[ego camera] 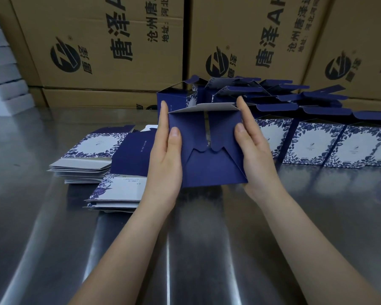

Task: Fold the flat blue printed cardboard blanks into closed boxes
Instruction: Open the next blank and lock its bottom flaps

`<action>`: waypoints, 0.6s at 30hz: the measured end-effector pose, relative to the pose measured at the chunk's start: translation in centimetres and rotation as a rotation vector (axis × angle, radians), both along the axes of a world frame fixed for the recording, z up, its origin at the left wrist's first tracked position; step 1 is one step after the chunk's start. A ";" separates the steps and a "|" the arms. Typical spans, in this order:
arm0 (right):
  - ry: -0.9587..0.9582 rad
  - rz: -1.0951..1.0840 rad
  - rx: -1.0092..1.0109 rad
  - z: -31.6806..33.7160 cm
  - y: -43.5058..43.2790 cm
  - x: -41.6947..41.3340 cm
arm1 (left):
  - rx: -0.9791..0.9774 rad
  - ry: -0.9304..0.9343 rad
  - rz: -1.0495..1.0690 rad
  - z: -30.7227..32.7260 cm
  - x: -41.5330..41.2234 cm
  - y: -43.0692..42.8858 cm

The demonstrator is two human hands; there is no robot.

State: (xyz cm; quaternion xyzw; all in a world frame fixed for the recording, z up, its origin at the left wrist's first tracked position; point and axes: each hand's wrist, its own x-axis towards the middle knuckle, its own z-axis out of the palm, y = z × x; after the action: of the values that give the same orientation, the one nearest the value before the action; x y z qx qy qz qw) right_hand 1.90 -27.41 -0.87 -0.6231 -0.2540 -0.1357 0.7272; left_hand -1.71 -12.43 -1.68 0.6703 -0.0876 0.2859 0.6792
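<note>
Left grip (pixel 165 155), centre of frame: thumb pressed on the near blue face, fingers laid up the left wall, clasping the part-folded box (pixel 207 168). Right grip (pixel 254 155): the same on the right wall.

The box was held just above the desk (pixel 185 249), with its end flaps turned toward the person. Two side flaps met a lower flap at notched tabs, and a slit stayed open between them. That end looked not fully locked.

Likely faults: uneven thumb pressure could slip a tab past its notch, so the flaps would spring apart. Squeezing the walls might skew or crease the card.

Surroundings:
- Flat blanks (pixel 90 148), stacked at left of centre.
- A second stack (pixel 117 192), below the first and just beside the left wrist, where it could crowd a set-down.
- Erected boxes (pixel 317 144), ranked at right of centre, lids open.
- Brown cartons (pixel 110 40), across the top of the frame.
- White slabs (pixel 2 69), piled at upper left.
</note>
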 end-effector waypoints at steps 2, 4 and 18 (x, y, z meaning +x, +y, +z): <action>-0.078 -0.029 -0.048 0.1 0.0 -0.1 | 0.051 -0.065 0.010 0.0 -0.2 -0.1; -0.125 -0.037 -0.066 0.0 -0.1 -0.1 | 0.104 -0.122 0.023 -0.1 -0.3 -0.1; -0.197 -0.082 -0.047 0.2 0.0 0.0 | 0.019 -0.158 -0.024 -0.2 -0.3 0.1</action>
State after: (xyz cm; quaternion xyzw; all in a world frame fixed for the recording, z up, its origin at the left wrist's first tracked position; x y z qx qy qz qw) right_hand 1.86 -27.45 -0.68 -0.6333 -0.3018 -0.2199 0.6778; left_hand -1.98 -12.37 -1.84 0.6508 -0.1517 0.3288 0.6673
